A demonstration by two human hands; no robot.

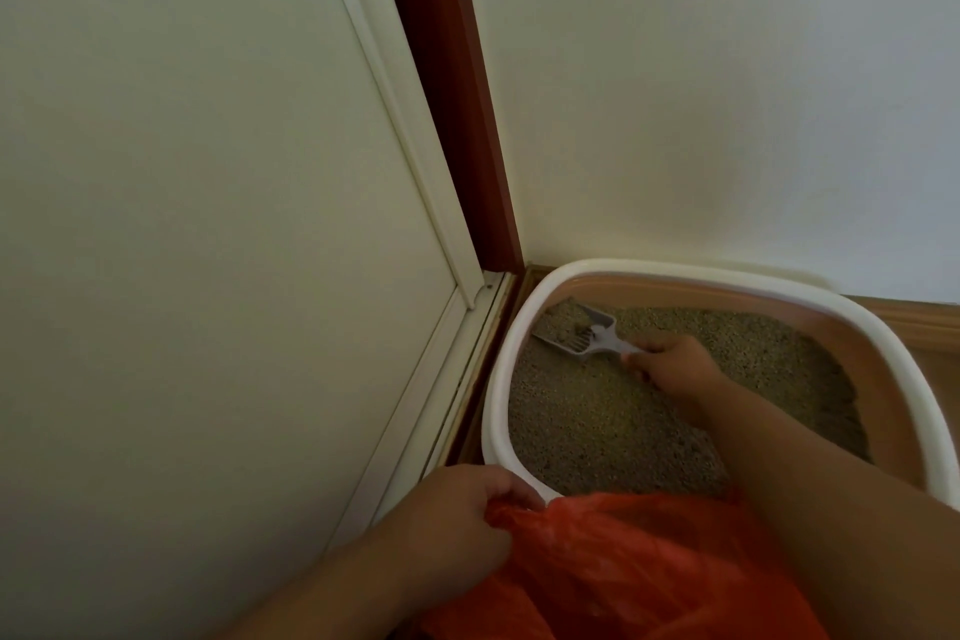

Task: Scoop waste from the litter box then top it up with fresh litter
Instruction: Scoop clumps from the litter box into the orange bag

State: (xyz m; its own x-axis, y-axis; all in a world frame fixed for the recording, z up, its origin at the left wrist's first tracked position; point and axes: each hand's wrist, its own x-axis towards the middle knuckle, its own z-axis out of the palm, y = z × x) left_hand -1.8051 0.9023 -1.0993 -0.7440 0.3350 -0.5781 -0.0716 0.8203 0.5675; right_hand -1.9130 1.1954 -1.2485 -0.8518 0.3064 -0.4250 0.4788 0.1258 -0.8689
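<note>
Still scooping: your right hand (670, 364) grips the scoop (576, 333), lightly loaded, in the box (498, 379); your left hand (467, 515) pinches the bag (649, 566). No fresh litter shows.

One head-worn view only, looking forward and steeply down into a room corner from above the near edge of the litter box (498, 379). The box fills the lower right, close to the lens; the white wall (727, 94) rises behind it and a white door panel (208, 172) stands to its left. Wide-angle bending curves the box rim.
</note>
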